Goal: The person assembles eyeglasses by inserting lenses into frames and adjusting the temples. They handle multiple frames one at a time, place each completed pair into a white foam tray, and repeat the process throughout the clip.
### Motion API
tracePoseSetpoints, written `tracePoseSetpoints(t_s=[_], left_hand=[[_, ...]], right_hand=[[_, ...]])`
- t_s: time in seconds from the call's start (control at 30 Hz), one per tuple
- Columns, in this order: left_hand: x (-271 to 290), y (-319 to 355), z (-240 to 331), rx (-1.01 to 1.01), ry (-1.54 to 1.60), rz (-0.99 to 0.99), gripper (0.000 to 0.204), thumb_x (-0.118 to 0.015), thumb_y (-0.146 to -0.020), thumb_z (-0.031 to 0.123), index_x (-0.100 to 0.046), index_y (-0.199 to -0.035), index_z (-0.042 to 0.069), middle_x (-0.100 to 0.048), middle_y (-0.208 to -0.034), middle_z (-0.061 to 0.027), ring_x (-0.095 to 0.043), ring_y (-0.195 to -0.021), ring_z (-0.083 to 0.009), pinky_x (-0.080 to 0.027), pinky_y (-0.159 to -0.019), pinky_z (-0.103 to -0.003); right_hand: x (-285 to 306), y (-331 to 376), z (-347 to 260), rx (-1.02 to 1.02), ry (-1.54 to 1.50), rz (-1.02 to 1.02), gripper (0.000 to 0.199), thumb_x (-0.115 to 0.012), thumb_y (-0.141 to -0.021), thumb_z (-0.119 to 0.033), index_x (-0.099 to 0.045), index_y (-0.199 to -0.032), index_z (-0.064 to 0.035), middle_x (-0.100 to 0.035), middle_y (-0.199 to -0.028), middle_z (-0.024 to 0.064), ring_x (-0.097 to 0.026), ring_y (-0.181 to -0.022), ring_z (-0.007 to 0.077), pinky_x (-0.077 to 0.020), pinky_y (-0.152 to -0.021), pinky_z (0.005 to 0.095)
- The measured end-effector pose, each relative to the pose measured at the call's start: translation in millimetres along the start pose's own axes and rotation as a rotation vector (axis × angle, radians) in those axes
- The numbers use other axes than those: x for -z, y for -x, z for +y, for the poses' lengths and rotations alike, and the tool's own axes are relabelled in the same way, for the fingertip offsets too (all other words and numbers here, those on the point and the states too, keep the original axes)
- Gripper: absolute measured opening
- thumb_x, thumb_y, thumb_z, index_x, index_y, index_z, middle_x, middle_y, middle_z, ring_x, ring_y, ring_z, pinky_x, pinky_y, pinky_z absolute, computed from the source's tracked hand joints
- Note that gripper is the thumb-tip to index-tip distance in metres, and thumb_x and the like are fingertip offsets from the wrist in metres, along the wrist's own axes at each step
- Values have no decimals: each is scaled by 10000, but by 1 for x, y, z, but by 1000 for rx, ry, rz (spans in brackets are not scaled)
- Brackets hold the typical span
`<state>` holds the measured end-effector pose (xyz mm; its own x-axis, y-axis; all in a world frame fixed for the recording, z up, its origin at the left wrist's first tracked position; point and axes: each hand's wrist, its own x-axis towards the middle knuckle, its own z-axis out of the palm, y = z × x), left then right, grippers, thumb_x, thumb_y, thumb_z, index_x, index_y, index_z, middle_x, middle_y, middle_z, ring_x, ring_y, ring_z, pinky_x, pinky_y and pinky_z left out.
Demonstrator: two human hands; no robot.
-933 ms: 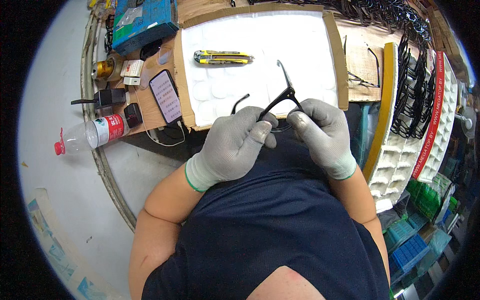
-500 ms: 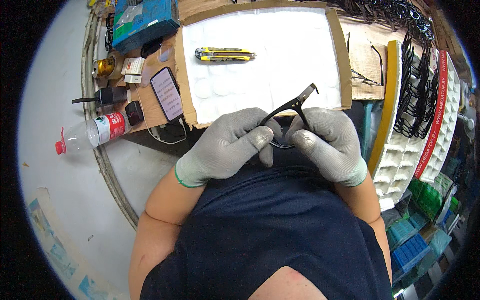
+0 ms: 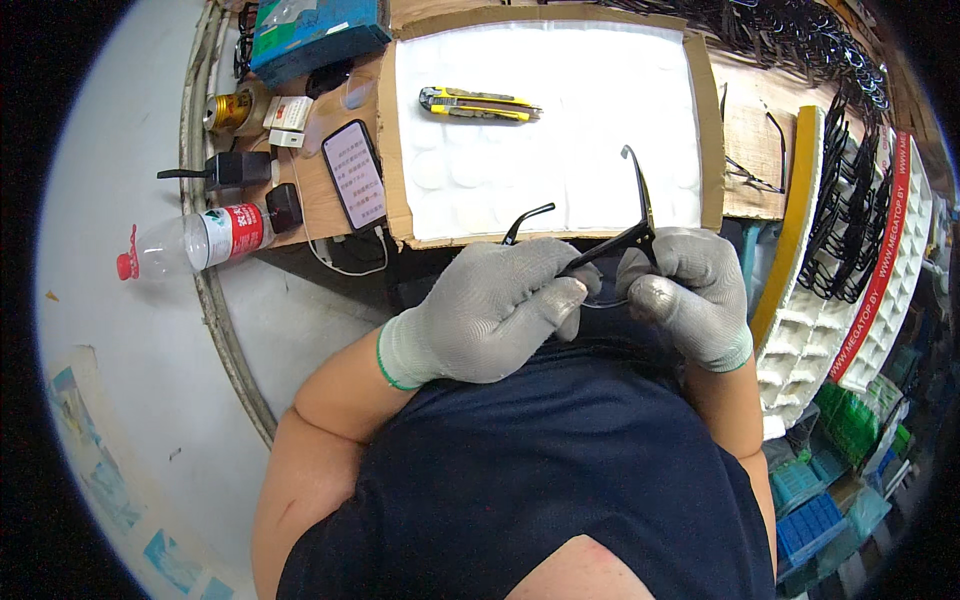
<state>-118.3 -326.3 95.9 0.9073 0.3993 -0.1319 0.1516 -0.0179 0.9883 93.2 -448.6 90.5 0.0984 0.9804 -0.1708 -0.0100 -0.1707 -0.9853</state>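
Note:
In front of my chest I hold a pair of black-framed eyeglasses with both gloved hands. My left hand has its fingers closed round the left part of the frame. My right hand pinches the right part between thumb and fingers. Both arms of the glasses point away from me, one rising upright near my right hand, the other showing its tip beyond my left. Gloved fingers hide much of the rims. Beyond them, a yellow utility knife lies on the white-lined cardboard tray.
Left of the tray are a phone, a black charger, a plastic bottle, a can and a blue box. At right, a white foam rack carries several black frames. Another pair of glasses lies beside the tray.
The glasses have turned in my hands: their arms, seen edge-on before, now show apart and point away from me. The whole view has shifted slightly, with the bench sitting further right.

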Motion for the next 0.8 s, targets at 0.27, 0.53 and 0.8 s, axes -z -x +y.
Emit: tracePoseSetpoints(t_s=[0.27,0.53,0.8], left_hand=[[0,-4,1,6,-44,39,215,-535,-1033,121,-674,-1035,-42,-691,-701,-64,-686,-638,-123,-537,-611,-250],[3,-2,4,-5,61,-61,236,-508,-1054,152,-642,-1125,-28,-700,-798,-76,-682,-715,-122,-544,-670,-263],[3,-8,-3,118,172,-84,260,-498,-1062,184,-605,-1111,-48,-673,-770,-73,-666,-718,-126,-538,-693,-262]], right_hand=[[-2,6,1,7,173,51,215,-737,-860,-196,-703,-793,6,-600,-661,89,-552,-587,185,-449,-578,323],[-16,15,-5,39,47,204,136,-705,-859,-118,-703,-848,17,-629,-713,99,-585,-599,190,-468,-577,325],[-21,8,-19,-29,138,176,187,-621,-928,-125,-699,-843,22,-607,-686,105,-562,-579,185,-451,-576,326]])
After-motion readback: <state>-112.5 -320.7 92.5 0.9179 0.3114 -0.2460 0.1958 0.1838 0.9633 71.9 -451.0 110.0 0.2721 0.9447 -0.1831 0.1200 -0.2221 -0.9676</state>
